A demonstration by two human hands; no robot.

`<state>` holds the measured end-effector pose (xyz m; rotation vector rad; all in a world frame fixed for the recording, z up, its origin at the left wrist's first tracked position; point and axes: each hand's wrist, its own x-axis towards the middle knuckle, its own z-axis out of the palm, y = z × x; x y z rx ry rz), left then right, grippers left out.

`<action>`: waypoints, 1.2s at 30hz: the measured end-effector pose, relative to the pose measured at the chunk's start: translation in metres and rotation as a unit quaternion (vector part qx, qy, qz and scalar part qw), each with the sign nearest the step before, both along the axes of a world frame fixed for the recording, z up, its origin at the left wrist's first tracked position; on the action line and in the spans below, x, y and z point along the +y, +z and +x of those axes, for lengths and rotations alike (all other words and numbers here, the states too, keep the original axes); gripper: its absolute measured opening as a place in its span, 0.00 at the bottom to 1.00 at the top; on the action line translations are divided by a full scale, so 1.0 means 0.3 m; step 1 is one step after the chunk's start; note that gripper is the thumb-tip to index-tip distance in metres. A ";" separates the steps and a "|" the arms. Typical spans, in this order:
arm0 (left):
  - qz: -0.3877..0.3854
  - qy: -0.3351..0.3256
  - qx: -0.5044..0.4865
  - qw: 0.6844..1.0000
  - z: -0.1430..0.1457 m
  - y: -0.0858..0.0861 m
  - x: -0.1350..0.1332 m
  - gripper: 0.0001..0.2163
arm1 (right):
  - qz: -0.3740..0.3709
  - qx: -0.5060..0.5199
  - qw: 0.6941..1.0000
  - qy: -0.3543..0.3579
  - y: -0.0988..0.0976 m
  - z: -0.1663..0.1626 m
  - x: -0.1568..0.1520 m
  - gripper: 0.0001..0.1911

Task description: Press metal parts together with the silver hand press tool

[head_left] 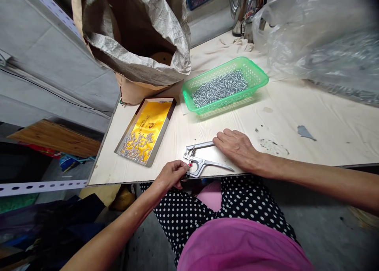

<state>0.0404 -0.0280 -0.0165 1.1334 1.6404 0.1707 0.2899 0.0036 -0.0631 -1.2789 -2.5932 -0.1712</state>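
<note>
Grey metal spring-loaded pliers (201, 160) lie at the table's front edge, their two handles spread toward the right. A coil spring and a small red part show near the jaws. My right hand (237, 148) is closed on the end of the upper handle, while the lower handle is free of it. At the jaws, my left hand (173, 173) is pinched shut beside the red part; whatever its fingertips hold is too small or hidden. Small silver metal pins (136, 146) lie in a shallow box (161, 141) with yellow lining, left of the pliers.
A green mesh basket (226, 103) of similar silver pins stands beyond the pliers. Behind the box is a large open sack (139, 79). Clear plastic bags (290, 54) occupy the right rear, near a metal kettle (241, 16). The table's front edge (118, 183) runs beside my lap.
</note>
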 end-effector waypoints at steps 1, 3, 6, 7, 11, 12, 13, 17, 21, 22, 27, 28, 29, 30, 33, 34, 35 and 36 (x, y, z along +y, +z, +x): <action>-0.005 -0.007 -0.007 1.000 -0.002 0.001 0.005 0.14 | 0.002 0.000 1.000 -0.008 -0.001 0.001 -0.008 0.11; -0.013 -0.021 -0.019 1.000 -0.005 0.001 0.013 0.15 | 0.005 0.002 1.000 -0.018 -0.002 0.004 -0.022 0.11; -0.019 -0.036 -0.026 0.999 -0.007 0.001 0.020 0.16 | 0.002 0.002 1.000 -0.022 0.004 0.013 -0.021 0.10; -0.019 -0.040 -0.027 0.999 -0.007 0.002 0.021 0.16 | -0.002 -0.002 1.000 -0.023 0.009 0.016 -0.014 0.10; -0.013 -0.049 -0.023 0.998 -0.006 0.004 0.019 0.17 | -0.029 -0.022 0.999 -0.021 0.030 0.020 0.008 0.10; -0.014 -0.050 -0.021 0.998 -0.006 0.003 0.019 0.17 | -0.033 -0.023 0.999 -0.017 0.033 0.018 0.003 0.10; -0.015 -0.050 -0.021 0.998 -0.006 0.002 0.018 0.18 | -0.034 -0.022 0.999 -0.015 0.035 0.016 -0.006 0.11; -0.021 -0.051 -0.028 0.998 -0.012 -0.004 0.021 0.21 | -0.021 -0.012 0.999 -0.033 0.027 0.007 -0.059 0.11; -0.022 -0.059 -0.032 0.998 -0.016 -0.007 0.026 0.20 | -0.025 -0.031 0.998 -0.052 0.023 0.011 -0.028 0.12; -0.020 -0.062 -0.032 0.997 -0.016 -0.007 0.026 0.20 | -0.029 -0.043 0.997 -0.050 0.024 0.012 -0.001 0.12; -0.011 -0.047 -0.028 0.998 -0.001 0.001 0.013 0.15 | -0.034 -0.071 0.997 -0.012 0.031 -0.020 0.163 0.14; -0.012 -0.035 -0.024 0.999 0.003 0.003 0.010 0.15 | -0.037 -0.069 0.997 -0.005 0.032 -0.032 0.183 0.14; -0.013 -0.024 -0.019 0.999 0.007 0.006 0.007 0.14 | -0.041 -0.067 0.997 -0.001 0.032 -0.044 0.196 0.15; -0.015 -0.014 -0.014 1.000 0.011 0.008 0.004 0.13 | -0.045 -0.066 0.997 0.001 0.032 -0.054 0.202 0.15; -0.020 0.012 0.001 1.000 0.021 0.014 -0.001 0.10 | -0.057 -0.064 0.996 0.004 0.035 -0.065 0.193 0.15; -0.022 0.018 0.004 1.000 0.024 0.016 -0.001 0.09 | -0.063 -0.061 0.996 0.006 0.037 -0.062 0.185 0.15; -0.024 0.024 0.007 0.999 0.027 0.018 -0.002 0.08 | -0.069 -0.056 0.996 0.008 0.041 -0.056 0.176 0.13; -0.025 0.029 0.008 0.999 0.029 0.019 -0.002 0.08 | -0.074 -0.049 0.996 0.010 0.047 -0.049 0.168 0.12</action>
